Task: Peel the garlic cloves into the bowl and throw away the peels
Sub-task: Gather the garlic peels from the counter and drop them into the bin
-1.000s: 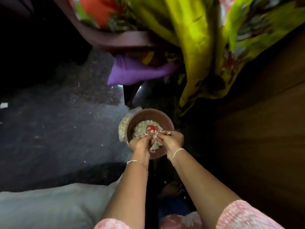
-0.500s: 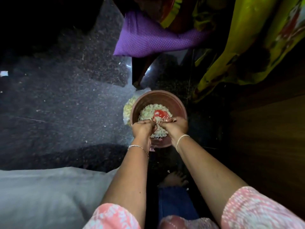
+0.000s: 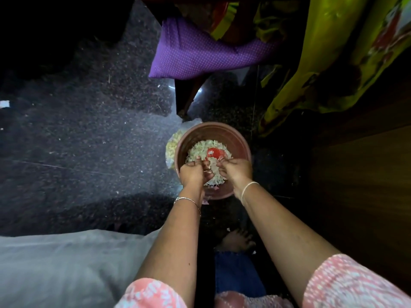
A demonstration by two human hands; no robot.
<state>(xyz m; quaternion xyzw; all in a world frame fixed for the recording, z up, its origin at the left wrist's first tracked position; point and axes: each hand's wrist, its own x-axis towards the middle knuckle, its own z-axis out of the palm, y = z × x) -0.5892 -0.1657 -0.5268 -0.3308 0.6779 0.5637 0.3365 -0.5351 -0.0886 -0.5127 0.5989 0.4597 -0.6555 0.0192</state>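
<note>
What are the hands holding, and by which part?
Left hand and right hand pinch something small, likely a garlic clove, over the bowl; which part is unclear.

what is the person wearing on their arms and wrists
Both arms are bare below short pink sleeves patterned in white: the left sleeve and the right sleeve. A thin silver chain bracelet circles the left wrist, and a plain white thread band circles the right. The left hand and right hand wear no gloves.
</note>
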